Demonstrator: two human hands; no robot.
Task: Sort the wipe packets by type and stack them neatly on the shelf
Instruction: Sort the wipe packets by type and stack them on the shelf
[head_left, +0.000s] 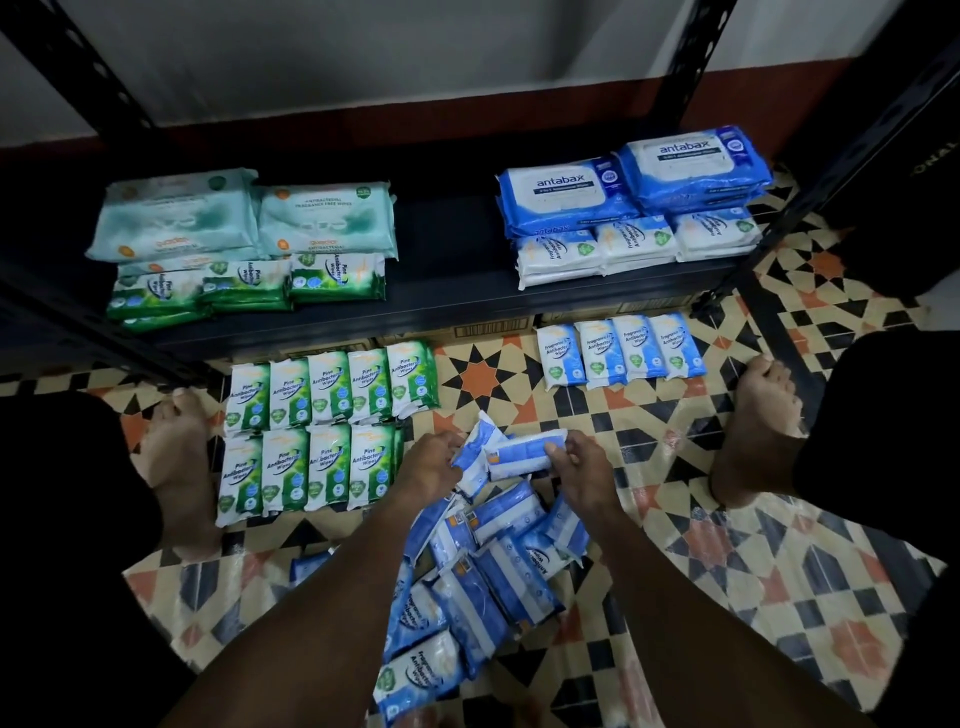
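Currently gathering blue fragrance-free packets off the floor. Left hand (434, 465) has its fingers curled round one blue packet (470, 454), tilted on end. Right hand (579, 467) pinches a second blue packet (522, 452) by its end, crosswise, just beside the first. Both are held above the loose blue pile (493, 577) on the tiles. Hard to tell whether the two held packets touch; probably they overlap.

To do the step well: square the pair with labels the same way and edges flush. Then add them beside the floor row of four blue packets (621, 353), or onto the small blue stacks (639, 244) on the shelf. Wrap looks slick, so take few at a time.

Room: bare tile shows between the green pine rows (317, 431) and the blue floor row. The dark shelf board (452, 260) shows a free middle stretch between the green and blue stacks. Mind the right foot (758, 431) near the blue row, and the shelf post (810, 208) just beside the shelf stacks.
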